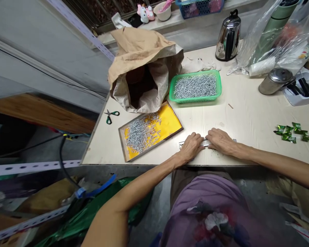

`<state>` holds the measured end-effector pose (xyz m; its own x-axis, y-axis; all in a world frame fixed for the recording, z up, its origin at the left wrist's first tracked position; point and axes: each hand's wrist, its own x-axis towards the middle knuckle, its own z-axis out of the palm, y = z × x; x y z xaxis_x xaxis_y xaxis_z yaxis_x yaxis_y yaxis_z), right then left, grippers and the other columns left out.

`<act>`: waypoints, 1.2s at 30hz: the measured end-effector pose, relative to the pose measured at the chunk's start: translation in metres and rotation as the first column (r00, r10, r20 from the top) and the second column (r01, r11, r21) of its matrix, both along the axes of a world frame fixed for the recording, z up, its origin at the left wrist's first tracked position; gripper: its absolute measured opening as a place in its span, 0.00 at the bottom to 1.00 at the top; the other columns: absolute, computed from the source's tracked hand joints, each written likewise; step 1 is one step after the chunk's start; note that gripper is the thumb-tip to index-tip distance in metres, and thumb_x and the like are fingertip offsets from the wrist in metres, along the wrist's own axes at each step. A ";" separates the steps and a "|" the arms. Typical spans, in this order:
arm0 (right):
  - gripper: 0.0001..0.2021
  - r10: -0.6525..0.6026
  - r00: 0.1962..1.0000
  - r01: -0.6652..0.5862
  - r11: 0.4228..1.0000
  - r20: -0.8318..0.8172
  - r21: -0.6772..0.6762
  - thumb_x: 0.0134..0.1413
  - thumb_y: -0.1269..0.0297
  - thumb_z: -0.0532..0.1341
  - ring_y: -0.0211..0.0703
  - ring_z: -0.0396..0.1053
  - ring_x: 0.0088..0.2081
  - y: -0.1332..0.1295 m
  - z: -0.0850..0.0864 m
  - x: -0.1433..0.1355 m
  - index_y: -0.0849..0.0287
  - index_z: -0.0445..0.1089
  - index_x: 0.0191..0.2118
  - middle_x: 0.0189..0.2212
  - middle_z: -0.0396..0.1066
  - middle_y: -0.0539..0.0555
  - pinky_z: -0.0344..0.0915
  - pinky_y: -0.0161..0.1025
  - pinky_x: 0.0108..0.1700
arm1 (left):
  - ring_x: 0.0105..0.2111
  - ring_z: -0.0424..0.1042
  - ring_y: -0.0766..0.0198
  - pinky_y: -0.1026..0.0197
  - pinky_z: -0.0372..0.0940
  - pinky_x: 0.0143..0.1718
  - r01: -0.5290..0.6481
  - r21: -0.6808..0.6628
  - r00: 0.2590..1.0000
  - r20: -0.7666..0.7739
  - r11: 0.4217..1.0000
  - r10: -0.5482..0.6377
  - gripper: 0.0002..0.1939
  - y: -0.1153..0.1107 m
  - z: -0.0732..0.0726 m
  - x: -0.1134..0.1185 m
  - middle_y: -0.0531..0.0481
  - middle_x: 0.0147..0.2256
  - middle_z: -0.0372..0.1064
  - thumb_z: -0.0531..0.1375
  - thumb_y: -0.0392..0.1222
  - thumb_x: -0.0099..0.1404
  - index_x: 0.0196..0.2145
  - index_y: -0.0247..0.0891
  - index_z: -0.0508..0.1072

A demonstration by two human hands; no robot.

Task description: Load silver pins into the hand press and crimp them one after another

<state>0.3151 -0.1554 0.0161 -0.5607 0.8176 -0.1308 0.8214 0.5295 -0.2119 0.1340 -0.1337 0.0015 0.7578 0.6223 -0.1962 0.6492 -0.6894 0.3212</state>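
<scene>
A narrow metal strip (pixel 206 142) lies along the front edge of the table, partly covered by both hands. My left hand (pixel 192 146) is closed over its left part, and small pieces show at the end beyond the fingers. Close by on the right, my right hand (pixel 219 140) has its fingers curled on the strip's other part. Left of the hands, a shallow box with a yellow bottom (pixel 168 118) holds a heap of small silvery metal pieces (pixel 139 135). A green basket (pixel 195 99) behind is filled with similar pieces (pixel 195 85).
A large open paper bag (pixel 144 44) stands behind the box. Green-handled scissors (pixel 109 116) lie at the left. A kettle (pixel 228 37), a metal canister (pixel 274 81) and a plastic bag (pixel 278 41) are at the back right, green wrapped packets (pixel 288 132) nearer.
</scene>
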 end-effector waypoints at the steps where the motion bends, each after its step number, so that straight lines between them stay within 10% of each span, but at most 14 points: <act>1: 0.05 0.002 1.000 -0.002 1.000 -0.013 -0.004 0.56 0.65 0.62 0.46 0.61 0.37 0.001 -0.003 0.000 0.62 0.69 0.34 0.32 0.68 0.57 0.53 0.39 0.36 | 0.42 0.63 0.55 0.53 0.62 0.42 -0.009 -0.009 1.000 0.008 1.000 0.009 0.10 0.001 -0.001 0.001 0.44 0.38 0.66 0.54 0.45 0.68 0.40 0.36 0.69; 10: 0.05 -0.029 0.999 0.029 0.999 -0.025 0.014 0.57 0.66 0.61 0.46 0.62 0.37 0.007 -0.011 0.002 0.63 0.71 0.37 0.33 0.68 0.57 0.54 0.39 0.37 | 0.44 0.65 0.56 0.53 0.64 0.46 -0.135 0.020 0.989 0.062 0.991 0.134 0.09 -0.004 -0.011 0.003 0.44 0.39 0.68 0.53 0.42 0.69 0.41 0.35 0.69; 15: 0.28 0.061 0.998 -0.061 0.995 0.005 -0.080 0.45 0.53 0.69 0.50 0.62 0.40 0.027 0.000 0.018 0.65 0.68 0.50 0.42 0.68 0.62 0.57 0.40 0.39 | 0.62 0.55 0.49 0.45 0.57 0.59 -0.247 0.107 0.947 0.239 0.963 0.216 0.20 -0.036 -0.030 0.002 0.32 0.60 0.56 0.53 0.37 0.68 0.57 0.32 0.59; 25: 0.07 -0.013 0.996 0.007 0.998 0.091 0.066 0.60 0.65 0.58 0.49 0.60 0.40 0.065 0.000 -0.015 0.62 0.72 0.37 0.36 0.71 0.59 0.51 0.41 0.38 | 0.64 0.52 0.51 0.43 0.52 0.63 -0.166 0.102 0.923 0.366 0.981 0.119 0.25 -0.078 -0.040 0.008 0.33 0.60 0.59 0.50 0.48 0.70 0.60 0.32 0.58; 30: 0.06 0.371 0.928 -0.369 0.927 -0.020 0.065 0.59 0.68 0.58 0.46 0.58 0.39 0.046 0.006 -0.062 0.56 0.73 0.37 0.38 0.69 0.57 0.48 0.40 0.35 | 0.57 0.64 0.50 0.47 0.62 0.56 -0.159 0.136 0.898 0.432 0.978 0.086 0.24 -0.083 -0.041 0.008 0.33 0.52 0.68 0.52 0.49 0.69 0.57 0.31 0.62; 36: 0.10 0.632 0.771 -0.628 0.775 -0.076 0.066 0.57 0.74 0.57 0.44 0.59 0.38 0.024 -0.020 -0.096 0.58 0.67 0.25 0.33 0.67 0.55 0.53 0.40 0.36 | 0.33 0.72 0.66 0.62 0.67 0.45 0.006 0.528 0.746 0.563 0.849 -0.355 0.11 -0.093 -0.016 -0.040 0.52 0.29 0.72 0.53 0.41 0.70 0.47 0.41 0.71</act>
<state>0.2189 -0.1312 -0.0041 -0.9595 0.2798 -0.0335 0.2795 0.9300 -0.2389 0.0937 -0.2268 -0.0142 0.6995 0.3357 0.6309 0.2667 -0.9416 0.2054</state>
